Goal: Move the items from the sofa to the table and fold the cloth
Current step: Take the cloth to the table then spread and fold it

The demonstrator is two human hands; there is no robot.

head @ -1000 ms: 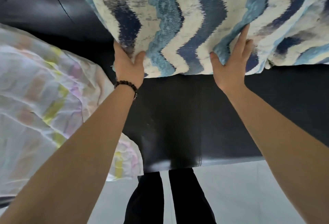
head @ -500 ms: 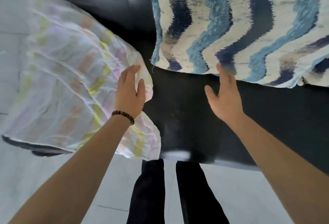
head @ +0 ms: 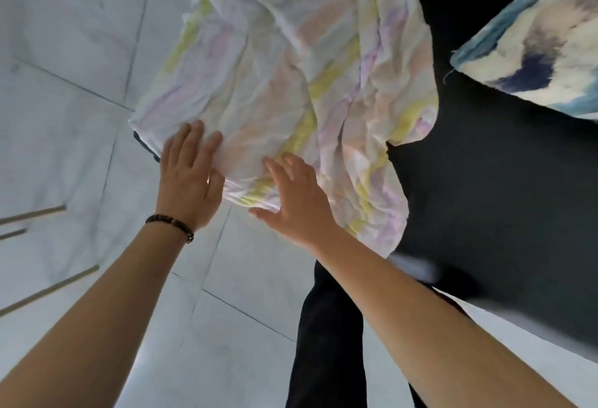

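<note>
A thin white cloth (head: 291,61) with pastel yellow, pink and peach stripes lies crumpled over the edge of the black sofa (head: 492,181). My left hand (head: 189,181), with a bead bracelet at the wrist, reaches the cloth's near left corner with straight fingers lying on it. My right hand (head: 297,200) is spread flat against the cloth's near edge. A blue, navy and cream wavy-patterned cushion (head: 534,51) rests on the sofa at the upper right.
Pale tiled floor (head: 81,83) fills the left side. Thin light-coloured bars (head: 48,287) cross the floor at the far left. My dark trouser legs (head: 326,343) stand below, close to the sofa's front edge.
Both hands have let go of the patterned cushion and moved left onto the striped cloth. The view has swung left, so the cushion now sits at the upper right.
</note>
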